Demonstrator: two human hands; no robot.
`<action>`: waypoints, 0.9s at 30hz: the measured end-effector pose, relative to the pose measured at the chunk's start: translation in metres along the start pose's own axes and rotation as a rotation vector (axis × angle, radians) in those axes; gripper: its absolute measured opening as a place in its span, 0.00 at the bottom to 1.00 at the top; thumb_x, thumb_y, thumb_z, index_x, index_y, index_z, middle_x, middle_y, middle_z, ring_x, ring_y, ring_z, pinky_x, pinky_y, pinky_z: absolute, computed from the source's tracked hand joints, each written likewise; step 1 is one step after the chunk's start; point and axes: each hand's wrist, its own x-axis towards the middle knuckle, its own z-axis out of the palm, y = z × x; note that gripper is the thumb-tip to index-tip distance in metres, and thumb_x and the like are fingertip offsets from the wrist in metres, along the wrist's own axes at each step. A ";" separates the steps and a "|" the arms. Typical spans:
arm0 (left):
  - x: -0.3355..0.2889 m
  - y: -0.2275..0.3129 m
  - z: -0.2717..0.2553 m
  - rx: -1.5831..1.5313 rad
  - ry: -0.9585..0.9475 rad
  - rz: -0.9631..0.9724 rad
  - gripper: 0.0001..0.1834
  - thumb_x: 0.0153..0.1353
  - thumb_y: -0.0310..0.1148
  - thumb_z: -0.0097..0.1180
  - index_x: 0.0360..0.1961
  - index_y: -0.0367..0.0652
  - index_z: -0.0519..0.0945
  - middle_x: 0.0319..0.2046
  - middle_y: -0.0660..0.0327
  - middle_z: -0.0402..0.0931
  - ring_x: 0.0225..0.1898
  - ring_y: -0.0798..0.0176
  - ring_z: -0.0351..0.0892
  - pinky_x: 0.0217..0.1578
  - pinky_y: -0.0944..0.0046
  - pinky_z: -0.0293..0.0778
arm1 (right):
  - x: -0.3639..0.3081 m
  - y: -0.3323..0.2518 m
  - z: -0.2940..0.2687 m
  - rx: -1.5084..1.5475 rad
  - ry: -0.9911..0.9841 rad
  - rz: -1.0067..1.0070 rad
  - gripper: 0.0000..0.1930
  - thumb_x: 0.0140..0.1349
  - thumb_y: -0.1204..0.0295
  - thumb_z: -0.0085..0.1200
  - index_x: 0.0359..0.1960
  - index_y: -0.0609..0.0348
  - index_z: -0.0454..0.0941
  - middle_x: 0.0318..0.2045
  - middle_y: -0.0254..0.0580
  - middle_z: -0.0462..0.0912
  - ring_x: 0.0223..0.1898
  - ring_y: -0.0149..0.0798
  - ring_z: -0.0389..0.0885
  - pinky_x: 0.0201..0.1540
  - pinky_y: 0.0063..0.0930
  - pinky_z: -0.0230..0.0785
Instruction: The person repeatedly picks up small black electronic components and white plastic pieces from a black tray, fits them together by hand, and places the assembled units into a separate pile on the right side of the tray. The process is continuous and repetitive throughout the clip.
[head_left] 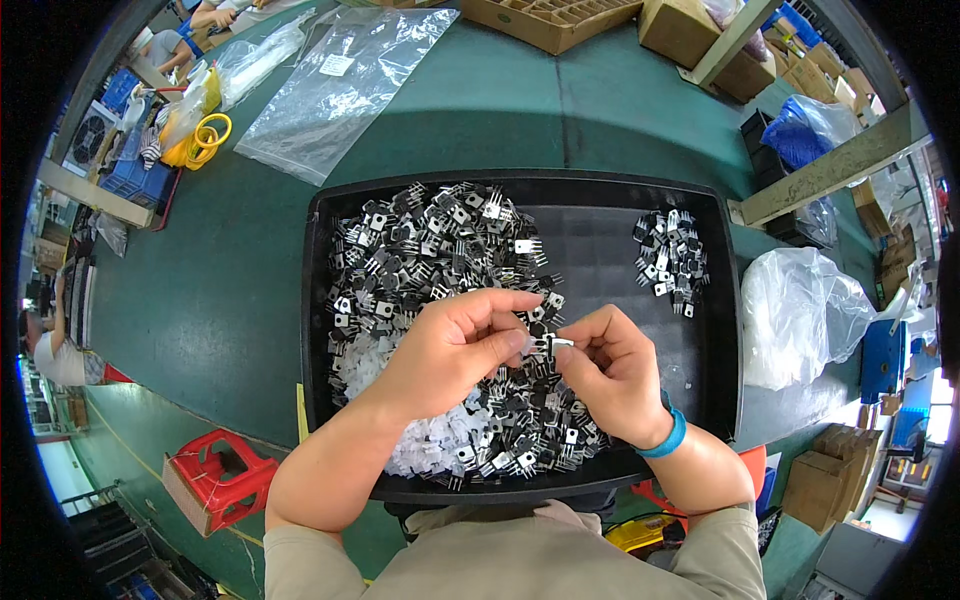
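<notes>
My left hand [458,345] pinches a small translucent white plastic piece [529,346] between thumb and fingertips. Facing it, my right hand [612,372], with a blue band at the wrist, grips a three-legged black transistor [551,345]; its legs point toward the plastic piece. Both sit close together over a black tray [515,178], and the fingers partly hide where they meet. Below my hands lies a large heap of similar transistors [425,235]. Loose white plastic pieces [435,440] are piled at the tray's near left. A smaller transistor pile [672,255] lies at its far right.
The tray rests on a green table [230,290]. Behind it lies a flat clear bag [345,85], with a divided cardboard box [550,22] farther back. A stuffed plastic bag [798,315] stands at the right. A red stool [215,480] is on the floor at left.
</notes>
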 end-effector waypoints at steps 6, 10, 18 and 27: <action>-0.001 -0.003 -0.001 0.006 -0.017 0.016 0.19 0.60 0.22 0.54 0.54 0.36 0.74 0.33 0.61 0.81 0.32 0.72 0.78 0.28 0.76 0.70 | 0.000 -0.001 -0.004 0.018 -0.117 0.036 0.06 0.60 0.80 0.55 0.36 0.63 0.72 0.26 0.29 0.75 0.26 0.17 0.69 0.27 0.13 0.64; -0.002 0.002 0.003 -0.086 0.032 0.014 0.16 0.58 0.22 0.55 0.49 0.34 0.76 0.30 0.63 0.79 0.30 0.75 0.76 0.29 0.76 0.70 | 0.001 -0.002 -0.006 -0.023 -0.091 0.007 0.06 0.60 0.80 0.55 0.37 0.64 0.73 0.27 0.29 0.76 0.26 0.17 0.70 0.27 0.14 0.65; -0.005 -0.005 -0.004 0.025 -0.014 -0.055 0.04 0.55 0.26 0.59 0.30 0.35 0.79 0.25 0.68 0.75 0.25 0.79 0.70 0.25 0.76 0.66 | 0.000 0.006 -0.001 -0.041 -0.108 -0.151 0.06 0.60 0.80 0.56 0.38 0.64 0.73 0.27 0.32 0.77 0.28 0.19 0.71 0.29 0.16 0.66; -0.002 -0.003 0.001 0.027 -0.007 -0.083 0.06 0.56 0.28 0.59 0.33 0.36 0.78 0.25 0.68 0.75 0.26 0.79 0.70 0.25 0.76 0.65 | 0.002 -0.003 -0.010 -0.020 -0.176 -0.063 0.08 0.60 0.81 0.55 0.41 0.64 0.74 0.26 0.31 0.75 0.28 0.19 0.71 0.29 0.16 0.65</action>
